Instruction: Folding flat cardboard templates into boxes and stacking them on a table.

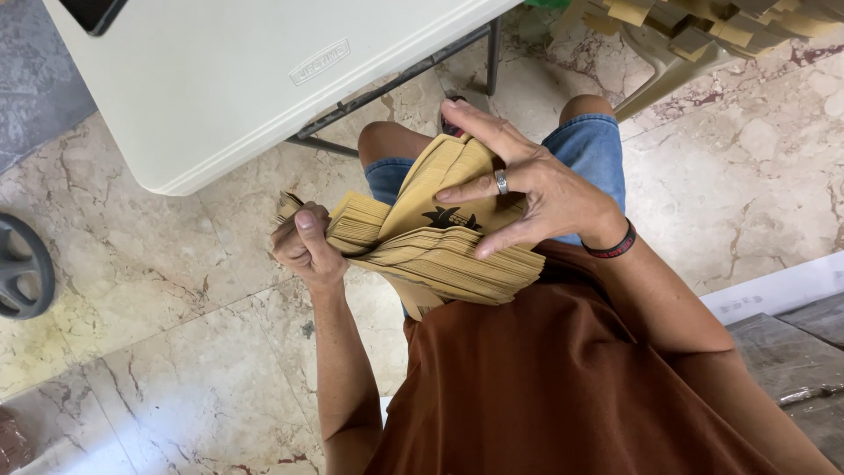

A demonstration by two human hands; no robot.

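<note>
Head view: we clamp the floppy, light paper-bag stack [440, 246] at its edge, left hand [308, 242] pinching, right hand [536, 193] fingers spread flat on top.

Ahead: white folding table [246, 79] and its dark metal legs [396, 84] block the way forward.
Left: bare marble floor [158, 290], open to the black wheel [22, 264].
Right: tan chair [668, 70] stands near; floor between is free.
</note>
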